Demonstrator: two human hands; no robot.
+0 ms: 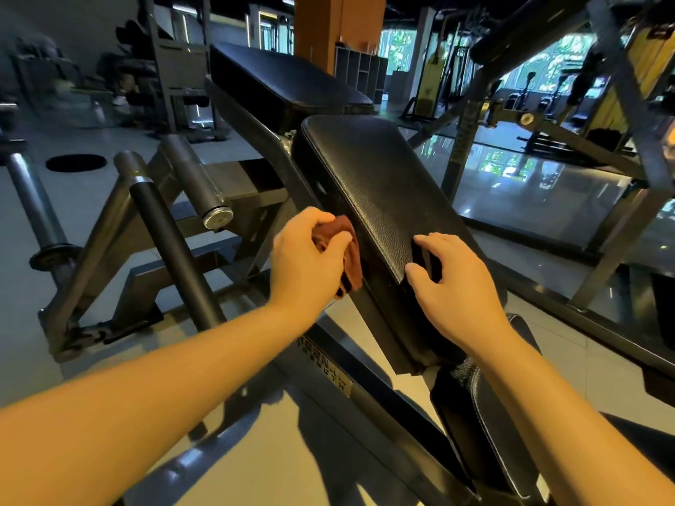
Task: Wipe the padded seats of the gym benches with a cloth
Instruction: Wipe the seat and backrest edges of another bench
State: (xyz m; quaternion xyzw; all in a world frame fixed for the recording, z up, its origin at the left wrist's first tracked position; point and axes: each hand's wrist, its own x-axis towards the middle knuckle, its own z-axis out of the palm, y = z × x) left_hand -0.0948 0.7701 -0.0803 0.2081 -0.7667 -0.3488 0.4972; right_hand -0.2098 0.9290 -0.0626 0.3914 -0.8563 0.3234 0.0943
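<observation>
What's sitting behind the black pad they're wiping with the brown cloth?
Behind the near pad a second, longer black pad runs away from the camera, with an orange pillar beyond. The near pad hides most of the joint between them.

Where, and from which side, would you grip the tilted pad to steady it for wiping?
Grip the pad at its near right corner, from the right. It slopes down toward you, leaving that thick edge exposed; the left hand and cloth occupy the left edge. The right hand grips there.
</observation>
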